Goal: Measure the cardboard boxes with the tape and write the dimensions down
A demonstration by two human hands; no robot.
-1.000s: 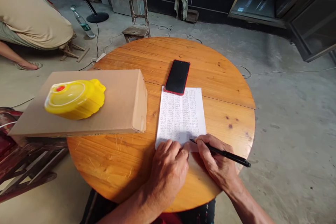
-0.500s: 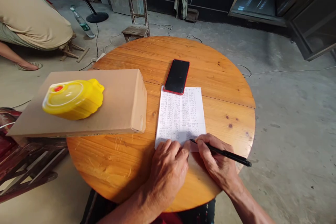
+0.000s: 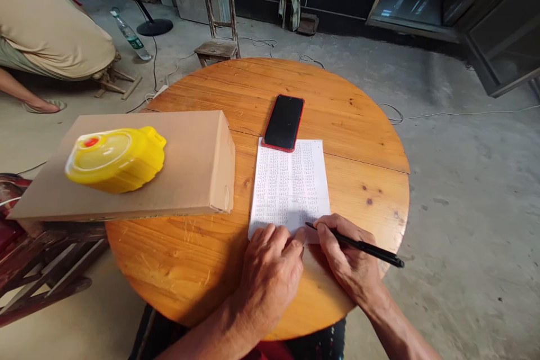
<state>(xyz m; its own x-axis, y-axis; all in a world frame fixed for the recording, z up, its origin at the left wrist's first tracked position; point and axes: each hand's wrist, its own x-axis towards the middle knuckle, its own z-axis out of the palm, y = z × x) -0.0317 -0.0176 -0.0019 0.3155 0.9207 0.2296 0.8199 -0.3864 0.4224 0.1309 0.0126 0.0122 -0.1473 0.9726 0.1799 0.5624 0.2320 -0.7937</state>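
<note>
Pen [image 3: 358,246], one, clasped in right hand [image 3: 346,261] grip; left hand [image 3: 272,270] flat on one sheet [image 3: 291,180].

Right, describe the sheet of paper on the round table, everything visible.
The sheet of paper is white, rectangular and lies flat on the wooden table. Rows of small dark marks, too small to read, fill it. A red-cased phone overlaps its far edge. The left hand rests on its near edge, and the pen in the right hand touches its near right part.

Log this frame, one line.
left hand: flat on paper | right hand: holds pen, tip on paper | phone: overlaps paper's far edge
</note>
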